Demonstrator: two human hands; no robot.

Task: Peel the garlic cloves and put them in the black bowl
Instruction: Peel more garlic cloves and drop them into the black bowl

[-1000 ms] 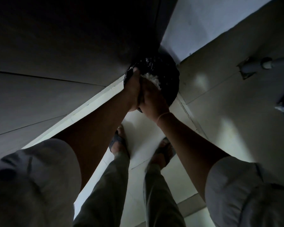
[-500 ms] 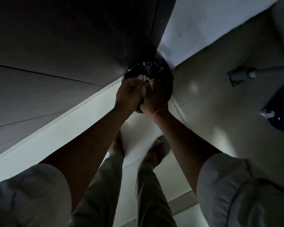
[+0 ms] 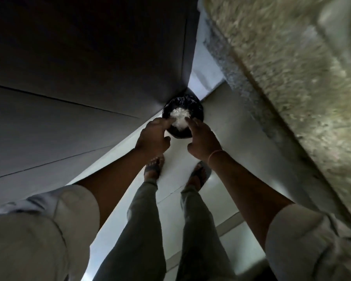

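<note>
Both hands have parted: I see left hand (image 3: 153, 136) fingers loosely curled, right hand (image 3: 203, 141) fingers relaxed, both empty; white papery scraps (image 3: 179, 118) lie beyond them in a round black bag-lined bin (image 3: 196, 110).

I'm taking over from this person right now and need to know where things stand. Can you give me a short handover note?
The left hand is over the near rim of the bin, fingers loosely bent, nothing seen in it.
The right hand is beside it, fingers stretched toward the bin, also holding nothing visible.
The bin is black-lined, on the floor in a corner, with white papery scraps inside, probably garlic skins.
The bowl and cloves are out of view, so peeling progress cannot be judged.
Left to do: find the bowl, check the cloves, peel any that remain.
</note>
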